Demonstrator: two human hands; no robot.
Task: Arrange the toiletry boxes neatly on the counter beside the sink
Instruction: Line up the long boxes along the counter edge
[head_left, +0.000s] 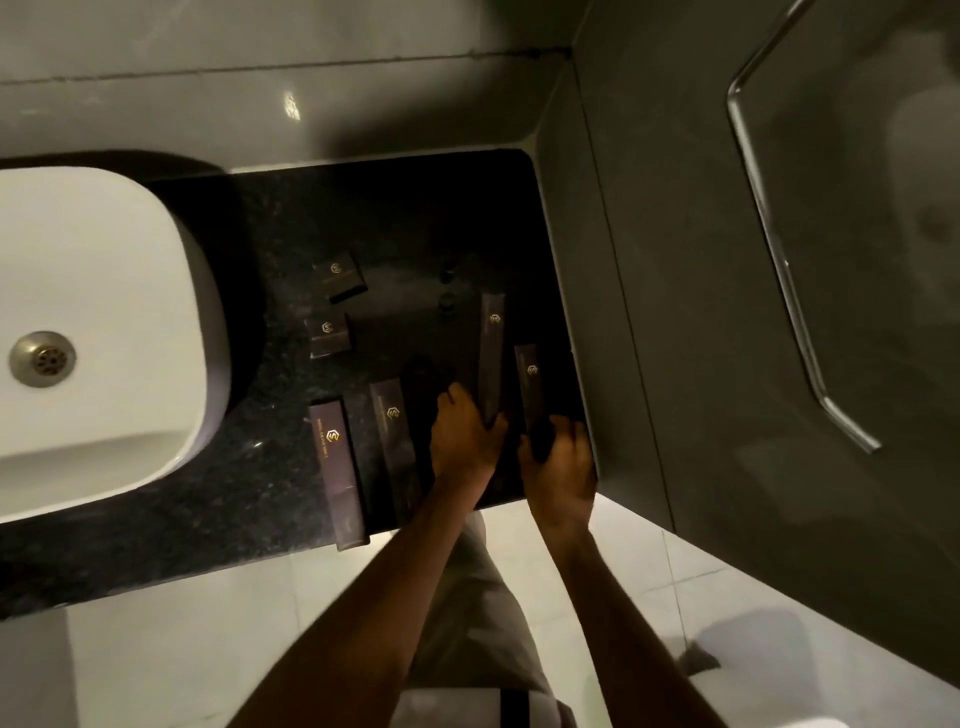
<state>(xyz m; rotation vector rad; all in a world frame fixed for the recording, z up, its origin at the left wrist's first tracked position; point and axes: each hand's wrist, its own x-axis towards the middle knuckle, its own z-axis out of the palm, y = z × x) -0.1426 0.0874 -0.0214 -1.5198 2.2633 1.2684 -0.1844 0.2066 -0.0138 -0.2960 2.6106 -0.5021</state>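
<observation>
Several dark toiletry boxes with gold logos lie on the black granite counter (426, 208) right of the white sink (104, 322). Two small square boxes (340, 275) (328, 332) sit near the sink. Two long boxes (335, 467) (396, 441) lie side by side near the front edge. My left hand (465, 441) grips the near end of a long upright-lying box (491, 353). My right hand (558, 457) holds the near end of another long box (529, 384) by the right wall. Both held boxes point away from me, roughly parallel.
A grey wall (613, 312) borders the counter on the right, close to my right hand. Beyond it a glass panel with a chrome rail (779, 260) stands. Two small dark round caps (447, 288) rest mid-counter. Pale floor tiles (182, 665) lie below the counter edge.
</observation>
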